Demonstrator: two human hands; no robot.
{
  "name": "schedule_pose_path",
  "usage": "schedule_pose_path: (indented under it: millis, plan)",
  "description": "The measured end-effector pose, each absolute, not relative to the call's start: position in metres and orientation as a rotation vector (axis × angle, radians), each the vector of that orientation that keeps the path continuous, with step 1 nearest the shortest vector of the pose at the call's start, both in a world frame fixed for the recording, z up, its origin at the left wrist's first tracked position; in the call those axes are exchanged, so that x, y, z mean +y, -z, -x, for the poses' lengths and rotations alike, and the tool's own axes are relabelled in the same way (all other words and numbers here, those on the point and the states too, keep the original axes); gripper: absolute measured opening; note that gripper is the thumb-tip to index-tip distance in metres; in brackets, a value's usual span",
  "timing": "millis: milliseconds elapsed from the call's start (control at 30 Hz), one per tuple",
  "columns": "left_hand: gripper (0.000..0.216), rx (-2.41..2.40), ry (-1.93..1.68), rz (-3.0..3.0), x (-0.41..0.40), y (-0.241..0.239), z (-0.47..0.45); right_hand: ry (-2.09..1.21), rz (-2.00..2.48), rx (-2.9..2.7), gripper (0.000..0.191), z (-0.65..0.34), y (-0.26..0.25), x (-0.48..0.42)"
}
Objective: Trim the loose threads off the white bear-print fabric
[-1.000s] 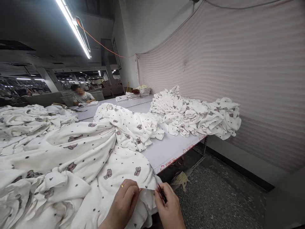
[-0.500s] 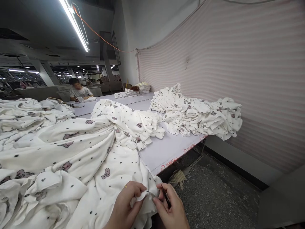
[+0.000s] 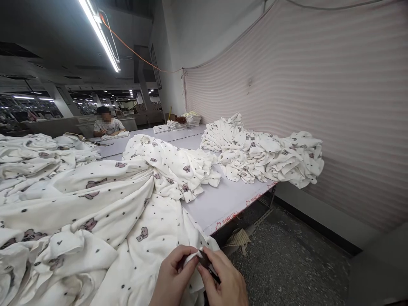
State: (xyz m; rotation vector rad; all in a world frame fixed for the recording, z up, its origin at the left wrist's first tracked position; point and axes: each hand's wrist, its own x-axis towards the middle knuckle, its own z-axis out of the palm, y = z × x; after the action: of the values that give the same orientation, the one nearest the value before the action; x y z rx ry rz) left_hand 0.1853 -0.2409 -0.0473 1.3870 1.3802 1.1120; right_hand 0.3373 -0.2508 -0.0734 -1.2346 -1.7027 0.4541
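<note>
White fabric (image 3: 159,225) with small dark dots and pinkish-grey bear prints spreads over the near table and hangs at its front edge. My left hand (image 3: 174,272) is closed, pinching a small fold of that fabric between thumb and fingertips. Against it, my right hand (image 3: 226,276) is closed around dark thread snips (image 3: 205,260). Their narrow tip meets the pinched fold, and the rest is largely hidden by my fingers. I cannot make out any thread at the tip.
A pale table (image 3: 207,208) runs away from me, with a heap of the same printed fabric (image 3: 264,153) at its right edge. Folded stacks (image 3: 193,119) lie at the far end. A co-worker (image 3: 108,123) sits at the far left. A striped pink sheet (image 3: 302,106) covers the right wall.
My right hand has brought the snips closer to my left hand, their tip now at the pinched fold. Both hands are drawn together and sit slightly lower.
</note>
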Motion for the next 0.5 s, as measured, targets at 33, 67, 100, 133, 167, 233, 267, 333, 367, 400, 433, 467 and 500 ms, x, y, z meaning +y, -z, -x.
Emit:
schedule_pose_path:
  millis: [33,67,100,133,167,233,267,333,367,400,433,467,500]
  plan:
    - [0.024,1.384,-1.097,-1.431,-0.241,0.046,-0.185,-0.454,1.232,-1.712,0.032,-0.337,0.072,-0.250]
    - [0.024,1.385,-1.080,-1.468,-0.241,0.044,-0.185,-0.470,1.223,-1.720,0.032,-0.337,0.070,-0.250]
    - [0.024,1.383,-1.063,-1.500,-0.242,0.041,-0.184,-0.495,1.211,-1.727,0.031,-0.337,0.068,-0.249]
    - [0.024,1.381,-1.045,-1.530,-0.242,0.039,-0.184,-0.525,1.202,-1.732,0.031,-0.337,0.066,-0.248]
    - [0.023,1.384,-1.033,-1.558,-0.242,0.036,-0.184,-0.556,1.197,-1.735,0.030,-0.337,0.065,-0.247]
    - [0.021,1.394,-1.034,-1.602,-0.243,0.033,-0.183,-0.619,1.197,-1.730,0.028,-0.339,0.063,-0.245]
    - [0.020,1.402,-1.041,-1.611,-0.243,0.033,-0.183,-0.647,1.201,-1.716,0.027,-0.340,0.064,-0.244]
    - [0.020,1.427,-1.046,-1.596,-0.242,0.035,-0.183,-0.681,1.205,-1.669,0.025,-0.342,0.067,-0.244]
    - [0.022,1.439,-1.039,-1.571,-0.241,0.037,-0.183,-0.682,1.202,-1.645,0.024,-0.342,0.069,-0.244]
    - [0.023,1.447,-1.025,-1.537,-0.240,0.039,-0.183,-0.670,1.199,-1.629,0.024,-0.343,0.071,-0.245]
    - [0.025,1.448,-1.009,-1.497,-0.239,0.041,-0.183,-0.645,1.201,-1.626,0.025,-0.343,0.073,-0.246]
    - [0.026,1.440,-0.999,-1.458,-0.238,0.042,-0.183,-0.612,1.207,-1.634,0.027,-0.343,0.074,-0.247]
    - [0.027,1.426,-0.996,-1.429,-0.237,0.043,-0.183,-0.580,1.218,-1.650,0.030,-0.343,0.075,-0.248]
